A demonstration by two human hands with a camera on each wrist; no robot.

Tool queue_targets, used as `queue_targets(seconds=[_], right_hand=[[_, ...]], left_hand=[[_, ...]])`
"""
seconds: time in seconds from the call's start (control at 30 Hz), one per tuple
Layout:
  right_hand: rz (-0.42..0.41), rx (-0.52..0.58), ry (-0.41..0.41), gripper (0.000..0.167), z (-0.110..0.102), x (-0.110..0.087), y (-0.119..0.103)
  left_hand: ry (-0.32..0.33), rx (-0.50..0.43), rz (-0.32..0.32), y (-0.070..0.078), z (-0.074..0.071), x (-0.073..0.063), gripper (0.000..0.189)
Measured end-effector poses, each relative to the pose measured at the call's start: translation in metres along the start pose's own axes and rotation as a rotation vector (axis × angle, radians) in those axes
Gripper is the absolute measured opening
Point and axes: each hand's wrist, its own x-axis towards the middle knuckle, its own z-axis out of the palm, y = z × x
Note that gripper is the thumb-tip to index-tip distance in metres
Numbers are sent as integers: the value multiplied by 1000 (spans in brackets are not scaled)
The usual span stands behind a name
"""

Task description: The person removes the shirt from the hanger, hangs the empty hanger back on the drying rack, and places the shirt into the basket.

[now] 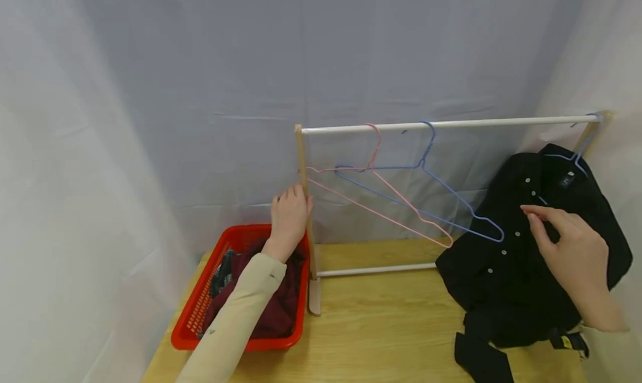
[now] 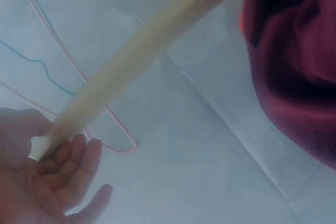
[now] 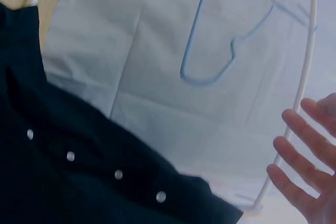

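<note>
My left hand (image 1: 288,218) grips the wooden side post (image 1: 302,163) of a small clothes rack. In the left wrist view, the thumb lies on one side of the post and curled fingers on the other. A black button-up shirt (image 1: 524,282) hangs on a blue hanger (image 1: 577,159) at the rack's right end. In front of this shirt is my right hand (image 1: 577,249), its thumb and forefinger close together with nothing between them. The right wrist view shows that hand's fingers (image 3: 302,153) loosely spread near the white rail.
A pink hanger (image 1: 396,193) and another blue hanger (image 1: 448,189) hang bare on the white top rail (image 1: 481,124). Left of the rack, a red basket (image 1: 188,310) holds a maroon garment (image 1: 281,310) and a dark grey one. A wooden table (image 1: 381,321) carries everything.
</note>
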Motion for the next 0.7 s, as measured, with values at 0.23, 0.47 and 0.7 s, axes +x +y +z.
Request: queue_targets(seconds=[0.23,0.47,0.7], right_hand=[[124,-68,17,19,-4,19,36],[546,-94,-108,48,-2,24,73],[690,-42,-254,47,2,8,92]], left_hand=[[37,-6,-18,3,1,0,28],[40,-9,-49,7,6,0,27],[58,-40,-43,12,9,-2,28]])
